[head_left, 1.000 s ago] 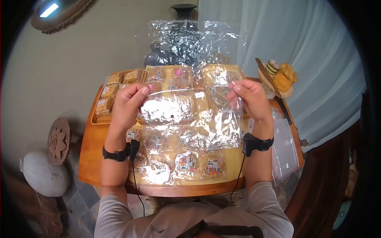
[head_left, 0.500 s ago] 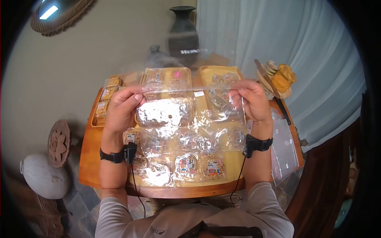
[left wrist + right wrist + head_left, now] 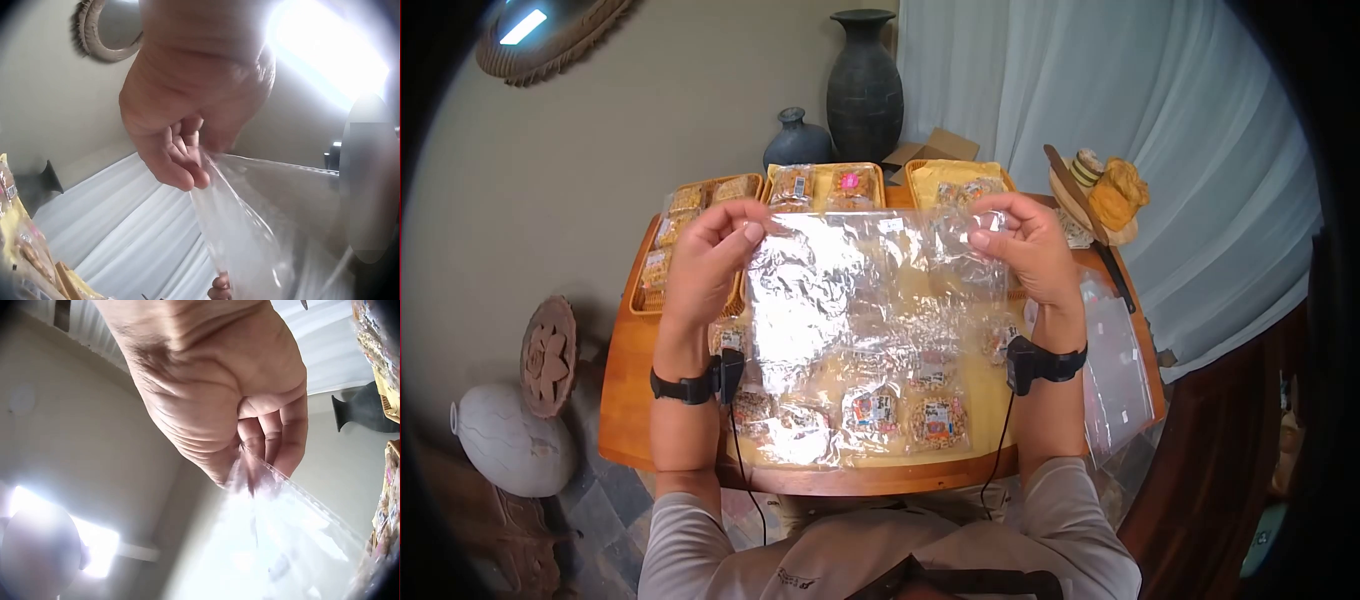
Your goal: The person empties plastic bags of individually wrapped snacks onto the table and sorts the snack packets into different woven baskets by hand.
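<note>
A clear, shiny plastic bag (image 3: pixel 840 300) hangs between the two hands, over the table. My left hand (image 3: pixel 708 262) pinches its upper left corner between thumb and fingers. At the opposite corner my right hand (image 3: pixel 1038 252) pinches the film in the same way. In the left wrist view the film (image 3: pixel 244 231) spreads down from the fingertips; in the right wrist view the gathered corner of the bag (image 3: pixel 275 531) sits at the thumb. Beneath and in front of it lie several clear packs of nutty snacks (image 3: pixel 938 422), some seen blurred through the film.
Wicker baskets of packed snacks stand at the left (image 3: pixel 653 275), back middle (image 3: pixel 878 180) and back right (image 3: pixel 960 172). Flat plastic bags (image 3: pixel 1115 375) lie at the table's right edge, near a plate with a yellow cloth (image 3: pixel 1118 195). Dark vases (image 3: pixel 865 95) stand behind.
The part of the film that stood up above my hands has swung down and now hangs below them, uncovering the vases. Both hands keep their grip and have barely moved.
</note>
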Motion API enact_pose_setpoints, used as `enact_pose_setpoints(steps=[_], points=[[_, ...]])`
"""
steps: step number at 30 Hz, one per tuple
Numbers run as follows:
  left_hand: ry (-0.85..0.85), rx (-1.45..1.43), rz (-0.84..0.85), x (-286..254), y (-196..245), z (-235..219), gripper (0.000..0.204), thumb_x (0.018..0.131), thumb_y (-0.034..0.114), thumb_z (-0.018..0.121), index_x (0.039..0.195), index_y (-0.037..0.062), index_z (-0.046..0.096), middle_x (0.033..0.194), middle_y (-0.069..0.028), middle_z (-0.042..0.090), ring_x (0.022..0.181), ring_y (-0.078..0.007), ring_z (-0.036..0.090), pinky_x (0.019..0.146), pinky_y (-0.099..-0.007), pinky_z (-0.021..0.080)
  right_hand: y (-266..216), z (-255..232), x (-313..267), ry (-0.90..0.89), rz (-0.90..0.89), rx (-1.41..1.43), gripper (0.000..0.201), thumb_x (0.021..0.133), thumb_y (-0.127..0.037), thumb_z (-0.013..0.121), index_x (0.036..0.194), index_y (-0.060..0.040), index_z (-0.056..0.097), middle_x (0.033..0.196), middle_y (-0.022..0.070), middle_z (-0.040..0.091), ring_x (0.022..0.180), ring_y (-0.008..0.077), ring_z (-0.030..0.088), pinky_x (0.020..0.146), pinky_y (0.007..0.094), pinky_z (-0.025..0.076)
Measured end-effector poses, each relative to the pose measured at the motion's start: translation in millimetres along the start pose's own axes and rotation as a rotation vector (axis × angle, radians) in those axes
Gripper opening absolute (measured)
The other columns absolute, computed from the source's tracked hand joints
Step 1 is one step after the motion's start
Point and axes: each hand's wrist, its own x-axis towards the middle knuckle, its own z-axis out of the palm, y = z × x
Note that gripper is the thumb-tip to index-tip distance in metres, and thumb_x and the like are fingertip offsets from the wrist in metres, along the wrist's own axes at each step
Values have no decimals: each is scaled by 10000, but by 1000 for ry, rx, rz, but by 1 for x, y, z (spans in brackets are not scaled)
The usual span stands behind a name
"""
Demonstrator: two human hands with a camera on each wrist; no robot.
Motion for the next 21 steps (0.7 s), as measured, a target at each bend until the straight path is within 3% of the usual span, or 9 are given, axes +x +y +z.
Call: enact_pose_setpoints(steps=[2,6,9,10,16,19,21], points=[[89,103,25,0,0,8,419,946,105,684,1328,-17,562,829,29,628,737,-36,569,653,-176,445,0,4,1,38,-16,-41,326,872,-35,769,1177,11,664,891,15,689,810,65,650,715,197,520],[125,27,56,2,-5,10,443,946,135,695,1340,-8,553,845,23,638,739,-36,571,654,-179,455,6,4,5,164,-104,-102,364,876,-18,763,1217,21,640,902,16,694,800,56,645,690,187,515],[-39,153,-114,3,-13,3,237,961,176,693,1109,-7,662,819,6,658,737,-53,627,628,-191,491,8,3,7,233,-145,-42,381,876,-8,760,1234,24,633,928,33,706,811,55,646,683,184,514],[-21,166,-99,3,-13,4,169,975,175,678,1008,10,684,758,12,642,667,-62,612,601,-202,488,7,4,7,232,-144,-42,381,876,-8,760,1234,24,633,928,33,706,811,55,646,683,184,514],[148,276,8,-2,-1,14,138,997,155,642,941,36,681,696,45,568,581,-37,494,535,-205,405,8,11,6,231,-140,-41,382,876,17,749,1241,19,635,973,49,707,828,58,651,697,174,516],[213,466,127,-1,-5,7,148,1001,143,623,912,35,668,675,59,534,567,-20,451,501,-199,344,9,8,6,227,-110,-148,383,880,-70,760,1232,21,644,991,74,717,834,110,679,735,228,540],[129,481,35,-3,2,5,143,1000,134,614,911,34,663,671,69,518,570,-16,428,503,-201,321,4,17,0,221,-303,-842,364,884,-180,754,1190,1,672,1015,66,727,842,151,678,788,301,542]])
